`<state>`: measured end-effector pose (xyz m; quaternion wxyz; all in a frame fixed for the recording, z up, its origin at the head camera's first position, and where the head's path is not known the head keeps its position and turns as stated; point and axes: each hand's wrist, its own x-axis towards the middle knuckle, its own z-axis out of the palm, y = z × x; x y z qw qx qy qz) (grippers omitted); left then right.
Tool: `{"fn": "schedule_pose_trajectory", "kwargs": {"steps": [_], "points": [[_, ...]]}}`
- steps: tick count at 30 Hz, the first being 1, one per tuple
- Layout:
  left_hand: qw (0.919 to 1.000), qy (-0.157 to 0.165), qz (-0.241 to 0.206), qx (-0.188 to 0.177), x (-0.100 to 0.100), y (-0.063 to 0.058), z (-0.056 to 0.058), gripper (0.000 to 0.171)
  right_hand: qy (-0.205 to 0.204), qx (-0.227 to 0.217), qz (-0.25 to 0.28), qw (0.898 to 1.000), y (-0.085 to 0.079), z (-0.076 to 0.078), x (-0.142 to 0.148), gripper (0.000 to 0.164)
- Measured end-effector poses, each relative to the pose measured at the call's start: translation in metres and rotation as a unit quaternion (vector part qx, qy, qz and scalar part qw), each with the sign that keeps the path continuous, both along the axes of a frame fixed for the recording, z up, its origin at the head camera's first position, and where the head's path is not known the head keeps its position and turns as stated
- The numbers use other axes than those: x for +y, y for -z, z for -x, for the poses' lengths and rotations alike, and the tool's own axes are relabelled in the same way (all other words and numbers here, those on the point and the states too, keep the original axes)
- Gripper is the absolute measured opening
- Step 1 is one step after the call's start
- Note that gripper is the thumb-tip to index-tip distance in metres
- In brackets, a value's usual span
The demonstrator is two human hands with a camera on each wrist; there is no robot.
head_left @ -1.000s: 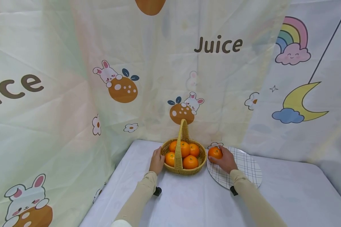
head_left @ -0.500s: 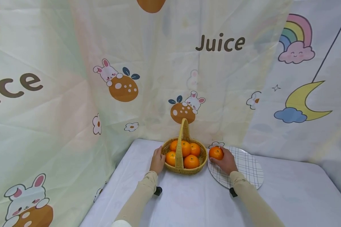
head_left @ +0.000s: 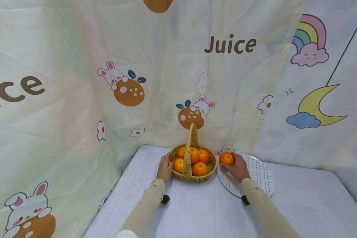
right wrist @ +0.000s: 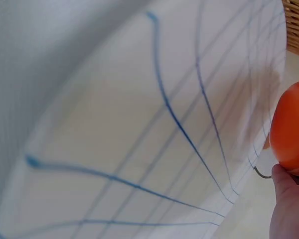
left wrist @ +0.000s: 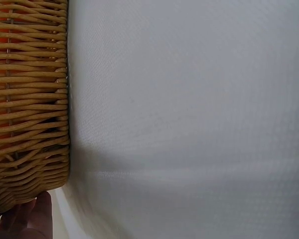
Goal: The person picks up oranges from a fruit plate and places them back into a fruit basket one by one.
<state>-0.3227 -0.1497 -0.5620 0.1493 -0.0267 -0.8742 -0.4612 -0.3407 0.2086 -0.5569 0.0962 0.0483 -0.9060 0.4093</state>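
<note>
A wicker basket (head_left: pixel 194 179) with a tall arched handle stands on the table, holding several oranges (head_left: pixel 200 168). My left hand (head_left: pixel 165 168) grips the basket's left side at the rim; the left wrist view shows its fingers (left wrist: pixel 40 214) against the woven wall (left wrist: pixel 30 109). My right hand (head_left: pixel 238 168) holds an orange (head_left: pixel 227 159) just right of the basket, over the left part of a round white plate (head_left: pixel 260 175) with a dark grid pattern. In the right wrist view the orange (right wrist: pixel 294 129) sits by the plate's rim, a fingertip touching it; other fingers are hidden.
A white cloth covers the table (head_left: pixel 193 211). Printed curtains (head_left: pixel 232 76) with rabbits, fruit and a moon hang close behind and at the left. The basket and the plate stand close together near the back edge.
The view has shifted very slightly. Right hand and orange have risen a touch in the view; the left hand stays at the basket.
</note>
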Motion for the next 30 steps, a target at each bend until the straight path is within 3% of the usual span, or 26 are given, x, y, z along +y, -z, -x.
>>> {"fn": "schedule_pose_trajectory", "kwargs": {"steps": [13, 23, 30], "points": [[0.9998, -0.002, -0.004, -0.02, 0.0, -0.002, 0.001, 0.054, -0.018, 0.05, 0.011, 0.999, -0.034, -0.013, 0.001, 0.083], [0.9999, 0.002, -0.006, -0.008, -0.001, 0.001, 0.002, 0.054, -0.061, 0.08, 0.033, 0.994, -0.052, -0.017, -0.018, 0.084], [1.0, -0.001, -0.003, -0.009, 0.001, -0.003, -0.002, 0.054, -0.079, 0.076, 0.055, 0.992, -0.06, -0.019, -0.031, 0.08]]}}
